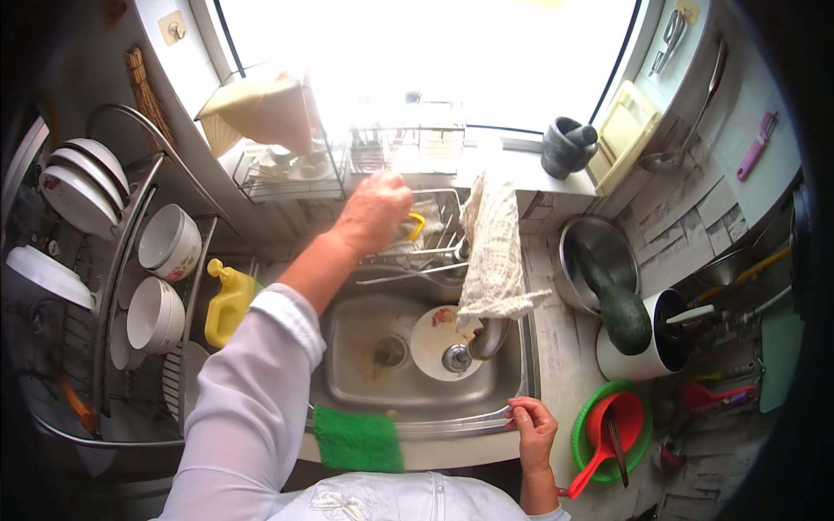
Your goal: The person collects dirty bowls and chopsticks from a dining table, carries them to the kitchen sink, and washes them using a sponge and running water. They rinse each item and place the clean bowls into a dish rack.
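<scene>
My left hand [381, 211] reaches over the back of the sink at a wire rack [436, 251], beside a yellow loop-like item [415, 226]; whether its fingers hold anything is hidden. My right hand [535, 423] rests at the front right corner of the stainless steel sink [423, 417], fingertips at its rim. In the basin a plate with a red floral pattern [433, 338] lies under the faucet [490, 338]. A whitish knitted cloth [492, 247] drapes over the faucet. A green cloth [358, 437] hangs over the sink's front edge.
Bowls [171, 241] and plates [78, 195] fill a dish rack on the left, near a yellow jug [229, 305]. On the right are a steel bowl [567, 228], a dark green gourd-like vegetable [622, 319], a green basket [581, 449] and a red ladle-like scoop [596, 423]. A stone mortar [559, 153] stands on the windowsill.
</scene>
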A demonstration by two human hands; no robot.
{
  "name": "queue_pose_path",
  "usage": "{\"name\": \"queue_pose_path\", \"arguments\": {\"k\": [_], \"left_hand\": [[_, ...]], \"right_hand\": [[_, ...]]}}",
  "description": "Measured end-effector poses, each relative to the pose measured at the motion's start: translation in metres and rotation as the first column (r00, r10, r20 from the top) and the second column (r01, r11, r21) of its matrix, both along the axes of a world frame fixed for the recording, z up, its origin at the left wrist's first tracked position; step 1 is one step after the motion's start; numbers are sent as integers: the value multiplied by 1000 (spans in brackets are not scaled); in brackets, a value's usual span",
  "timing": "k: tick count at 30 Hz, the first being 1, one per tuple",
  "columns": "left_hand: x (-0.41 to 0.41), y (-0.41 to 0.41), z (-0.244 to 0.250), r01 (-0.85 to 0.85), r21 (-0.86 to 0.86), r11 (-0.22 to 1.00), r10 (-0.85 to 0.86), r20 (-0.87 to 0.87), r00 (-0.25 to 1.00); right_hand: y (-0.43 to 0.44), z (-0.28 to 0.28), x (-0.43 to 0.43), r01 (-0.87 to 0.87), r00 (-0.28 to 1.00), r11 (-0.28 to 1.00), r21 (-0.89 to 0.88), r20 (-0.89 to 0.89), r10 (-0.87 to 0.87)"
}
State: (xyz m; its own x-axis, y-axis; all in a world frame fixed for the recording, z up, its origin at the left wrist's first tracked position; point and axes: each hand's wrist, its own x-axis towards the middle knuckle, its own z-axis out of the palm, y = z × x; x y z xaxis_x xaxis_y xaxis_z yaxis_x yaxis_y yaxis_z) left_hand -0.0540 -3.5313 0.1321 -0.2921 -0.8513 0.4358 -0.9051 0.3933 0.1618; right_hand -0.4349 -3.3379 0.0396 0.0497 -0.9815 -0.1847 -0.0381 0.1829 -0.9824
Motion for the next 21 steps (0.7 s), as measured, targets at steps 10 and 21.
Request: {"name": "queue_pose_path", "arguments": {"k": [10, 21], "left_hand": [[22, 15, 17, -11, 91, 996, -3, 158, 987], [-21, 175, -91, 222, 622, 751, 597, -783, 176]], "right_hand": [[-3, -13, 28, -167, 984, 985, 52, -56, 169], [-23, -76, 42, -264, 964, 905, 335, 118, 237]]}}
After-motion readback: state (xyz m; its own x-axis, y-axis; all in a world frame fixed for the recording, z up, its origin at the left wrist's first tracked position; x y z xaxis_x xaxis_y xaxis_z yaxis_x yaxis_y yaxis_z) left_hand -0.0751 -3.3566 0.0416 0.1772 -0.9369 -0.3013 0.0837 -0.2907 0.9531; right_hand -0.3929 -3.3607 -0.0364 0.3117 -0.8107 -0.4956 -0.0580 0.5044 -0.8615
